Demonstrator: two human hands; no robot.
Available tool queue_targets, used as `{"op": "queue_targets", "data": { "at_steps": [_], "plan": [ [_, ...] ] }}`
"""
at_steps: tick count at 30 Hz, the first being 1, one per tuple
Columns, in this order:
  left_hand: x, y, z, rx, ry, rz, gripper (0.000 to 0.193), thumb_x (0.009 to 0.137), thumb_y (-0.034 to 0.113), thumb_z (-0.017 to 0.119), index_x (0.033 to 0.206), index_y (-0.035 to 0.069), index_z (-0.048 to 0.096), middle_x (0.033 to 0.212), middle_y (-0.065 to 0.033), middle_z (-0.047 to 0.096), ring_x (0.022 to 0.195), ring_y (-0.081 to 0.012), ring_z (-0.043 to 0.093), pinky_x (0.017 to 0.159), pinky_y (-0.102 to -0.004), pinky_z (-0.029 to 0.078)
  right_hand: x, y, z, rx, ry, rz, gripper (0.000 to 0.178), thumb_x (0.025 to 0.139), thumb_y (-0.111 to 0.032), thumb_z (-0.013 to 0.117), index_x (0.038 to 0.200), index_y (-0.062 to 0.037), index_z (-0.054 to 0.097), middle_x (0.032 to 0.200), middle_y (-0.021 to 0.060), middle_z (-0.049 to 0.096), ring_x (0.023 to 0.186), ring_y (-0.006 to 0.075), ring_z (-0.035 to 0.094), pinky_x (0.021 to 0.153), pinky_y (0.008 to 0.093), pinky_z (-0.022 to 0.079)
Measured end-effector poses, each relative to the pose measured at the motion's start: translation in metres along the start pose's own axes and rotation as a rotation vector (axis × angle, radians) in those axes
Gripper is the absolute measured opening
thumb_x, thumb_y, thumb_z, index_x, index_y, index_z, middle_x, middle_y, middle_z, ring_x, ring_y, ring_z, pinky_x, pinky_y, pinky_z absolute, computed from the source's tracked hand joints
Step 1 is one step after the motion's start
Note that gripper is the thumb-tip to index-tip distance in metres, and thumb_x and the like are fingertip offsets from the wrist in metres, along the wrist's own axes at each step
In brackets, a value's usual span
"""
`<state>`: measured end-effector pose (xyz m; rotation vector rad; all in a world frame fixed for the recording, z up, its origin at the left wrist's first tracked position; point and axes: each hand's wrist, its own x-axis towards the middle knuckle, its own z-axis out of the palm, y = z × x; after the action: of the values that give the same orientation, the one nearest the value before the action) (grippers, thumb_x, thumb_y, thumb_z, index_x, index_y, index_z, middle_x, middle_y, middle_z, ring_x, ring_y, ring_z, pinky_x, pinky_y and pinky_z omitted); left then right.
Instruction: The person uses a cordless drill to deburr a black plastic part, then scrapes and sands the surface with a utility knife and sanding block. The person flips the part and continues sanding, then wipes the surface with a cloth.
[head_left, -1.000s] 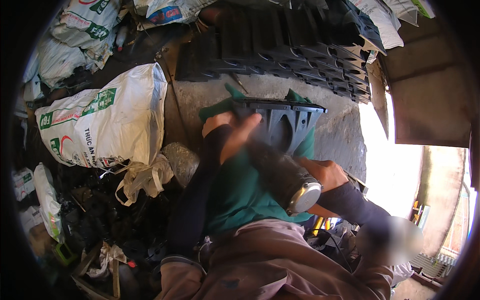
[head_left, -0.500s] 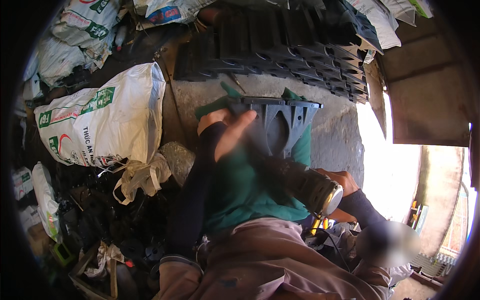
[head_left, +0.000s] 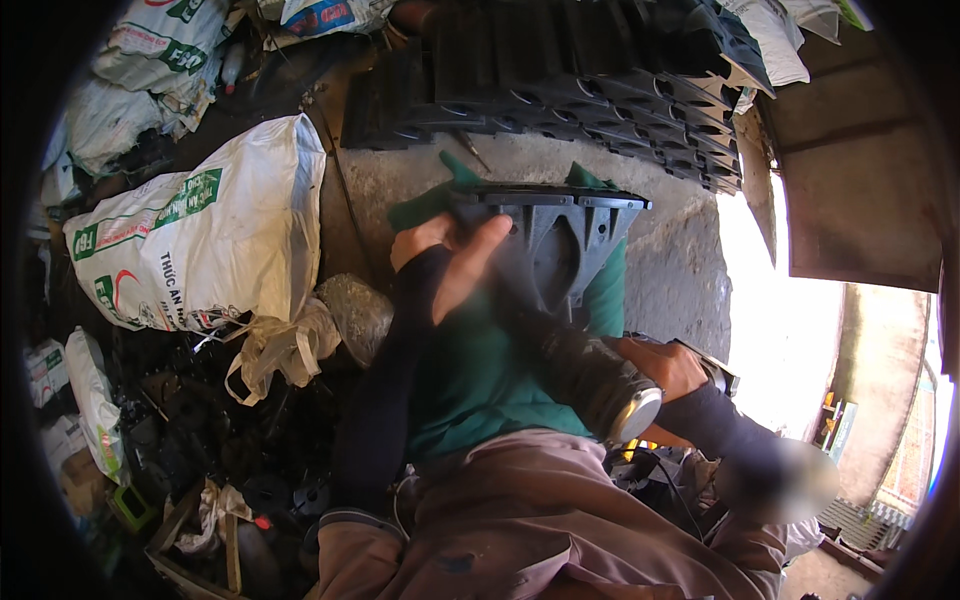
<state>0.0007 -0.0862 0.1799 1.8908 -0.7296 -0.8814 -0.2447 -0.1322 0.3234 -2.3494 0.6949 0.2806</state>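
A black moulded plastic part [head_left: 592, 240] with ribs and an oval recess stands on the green cloth [head_left: 470, 380] over my lap. My left hand [head_left: 455, 255] grips its left end, the thumb lying along the near side. My right hand [head_left: 665, 368] is wrapped round a dark, cylindrical power tool [head_left: 585, 375] with a round silver end cap. The tool slants up and left toward the part. Its front end is blurred and dark against the part, so I cannot tell whether they touch. Beside my right hand shows a dark, metal-edged thing [head_left: 722, 372], mostly hidden.
Similar black parts [head_left: 560, 80] are stacked in rows at the back. A white printed sack [head_left: 200, 235] and plastic bags [head_left: 285, 350] lie at left, above a dark heap of scraps [head_left: 190, 430]. A slim pointed tool [head_left: 474, 152] lies on the concrete floor [head_left: 680, 270].
My right hand and the power tool's rear end have swung left and slightly down. The metal-edged thing beside that hand has come into sight. My left hand keeps its grip on the part.
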Motion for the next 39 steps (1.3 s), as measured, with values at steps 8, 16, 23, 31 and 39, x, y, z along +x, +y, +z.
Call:
{"op": "queue_targets", "data": {
  "at_steps": [8,16,23,31,39],
  "plan": [
    [0.002,-0.004,0.012,-0.203,0.04,0.074,0.036,0.077,0.029,0.078,0.094,-0.002,0.071,0.085,-0.0098,0.072,0.077,-0.0142,0.066,0.072,-0.028,0.05,0.002,-0.012,0.008,-0.121,-0.001,0.11,0.053,0.062,-0.027,0.077,0.104,-0.0003,0.059,0.078,0.0162,0.063,0.07,0.0342,0.066,0.062,0.0394,0.051],
    [0.0,-0.004,0.008,-0.208,0.053,0.115,0.035,0.078,0.03,0.078,0.092,-0.001,0.071,0.083,-0.0079,0.071,0.074,-0.0139,0.065,0.07,-0.0277,0.049,-0.017,0.015,0.01,0.079,0.174,-0.167,0.05,0.067,-0.019,0.076,0.109,0.003,0.06,0.085,0.0169,0.066,0.073,0.0324,0.068,0.066,0.0379,0.054],
    [-0.01,0.002,0.004,0.023,0.126,0.079,0.048,0.077,0.048,0.075,0.087,0.001,0.07,0.074,-0.0083,0.069,0.068,-0.0169,0.064,0.067,-0.0302,0.049,-0.068,0.035,0.0,-0.179,-0.045,-0.339,0.04,0.077,-0.016,0.068,0.112,0.0023,0.064,0.094,0.0167,0.068,0.081,0.0295,0.069,0.074,0.0351,0.054],
    [-0.013,0.024,-0.013,0.205,0.094,0.229,0.049,0.077,0.054,0.071,0.076,0.005,0.068,0.063,-0.0105,0.065,0.062,-0.0259,0.066,0.062,-0.0357,0.051,-0.056,-0.014,0.113,-0.154,0.268,-0.233,0.057,0.074,-0.008,0.062,0.13,-0.0002,0.055,0.086,0.0117,0.057,0.068,0.0269,0.06,0.066,0.0372,0.05],
    [-0.032,-0.065,-0.035,-0.047,0.436,0.045,0.037,0.089,0.036,0.064,0.083,0.0,0.06,0.068,-0.014,0.063,0.064,-0.0231,0.063,0.061,-0.0344,0.048,-0.03,-0.046,0.165,-0.017,0.178,-0.272,0.063,0.076,-0.006,0.059,0.138,-0.005,0.047,0.111,0.0201,0.053,0.092,0.0332,0.058,0.078,0.0402,0.049]
  ]
}}
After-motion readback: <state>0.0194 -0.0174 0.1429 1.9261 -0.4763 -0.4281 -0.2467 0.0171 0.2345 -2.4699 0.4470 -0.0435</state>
